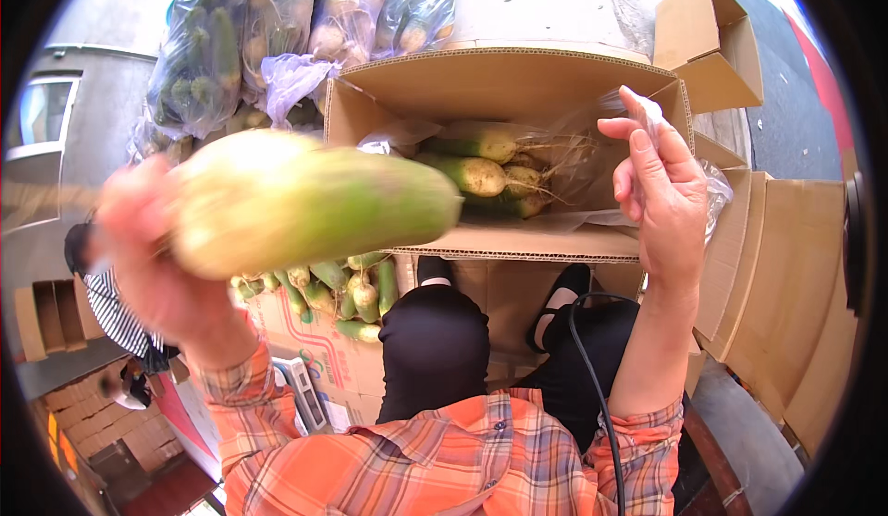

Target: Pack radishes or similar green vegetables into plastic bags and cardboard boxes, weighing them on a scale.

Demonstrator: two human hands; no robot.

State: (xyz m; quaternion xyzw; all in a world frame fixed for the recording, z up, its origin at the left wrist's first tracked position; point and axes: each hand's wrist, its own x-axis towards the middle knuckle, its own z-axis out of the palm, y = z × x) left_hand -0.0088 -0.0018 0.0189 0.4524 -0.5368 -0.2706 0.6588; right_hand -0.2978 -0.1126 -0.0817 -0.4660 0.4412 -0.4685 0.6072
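My left hand (pixel 153 248) is closed round the pale end of a large green-and-white radish (pixel 314 203), blurred by motion and held sideways near the box's left side. My right hand (pixel 661 178) is raised at the right end of an open cardboard box (pixel 518 241), fingers apart. A white wrap (pixel 653 111) shows on one of its fingers. Clear plastic (pixel 610 104) lies close by; whether my fingers touch it I cannot tell. Several green-and-white radishes (pixel 481 176) rest inside the plastic-lined box, root tips toward the right.
Plastic bags of radishes (pixel 199 63) stand beyond the box at left. More loose radishes (pixel 356 289) lie left of my knees, near a scale (pixel 301 391). Flattened cardboard (pixel 795 266) leans at right. A black cable (pixel 592 368) crosses my leg. Another person (pixel 125 317) is at far left.
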